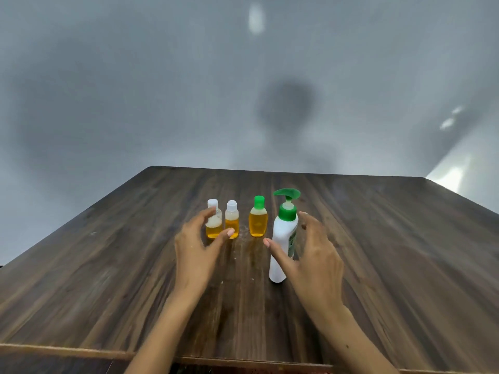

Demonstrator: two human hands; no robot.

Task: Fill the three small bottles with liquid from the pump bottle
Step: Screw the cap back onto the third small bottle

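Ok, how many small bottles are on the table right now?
3, in a row left of the pump bottle: a white-capped bottle by the left hand, a second white-capped one, then a green-capped one. None seem hidden.

Table (108, 265): dark brown wood grain. Pump bottle (282, 238): white body, green pump head. Three small bottles: amber liquid; two white-capped (214, 221) (232, 220), one green-capped (258, 217). Wall (108, 76): grey.
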